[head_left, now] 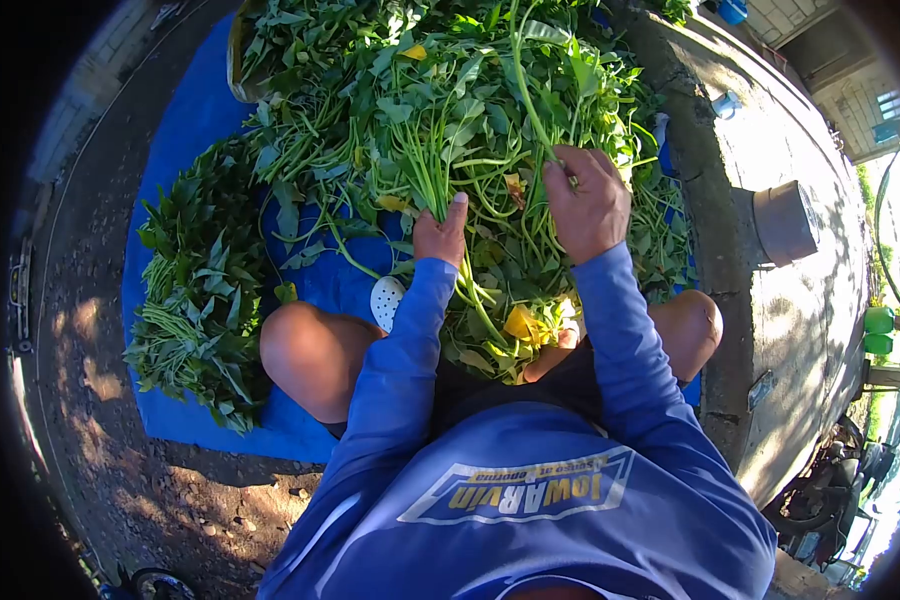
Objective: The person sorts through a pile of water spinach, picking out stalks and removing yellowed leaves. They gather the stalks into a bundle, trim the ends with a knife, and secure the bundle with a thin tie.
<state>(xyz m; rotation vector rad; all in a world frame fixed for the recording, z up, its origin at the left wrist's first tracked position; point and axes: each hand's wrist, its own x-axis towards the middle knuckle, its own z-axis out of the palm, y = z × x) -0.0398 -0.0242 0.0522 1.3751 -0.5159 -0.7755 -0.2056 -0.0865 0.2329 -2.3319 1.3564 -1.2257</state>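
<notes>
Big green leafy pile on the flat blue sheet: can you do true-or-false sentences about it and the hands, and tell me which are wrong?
1. The left hand holds a bunch of thin green stems. True.
2. The right hand is empty. False: the right hand holds a long green stem.
3. The person wears a long-sleeved blue shirt. True.
4. The flat sheet is red. False: it's blue.
</notes>
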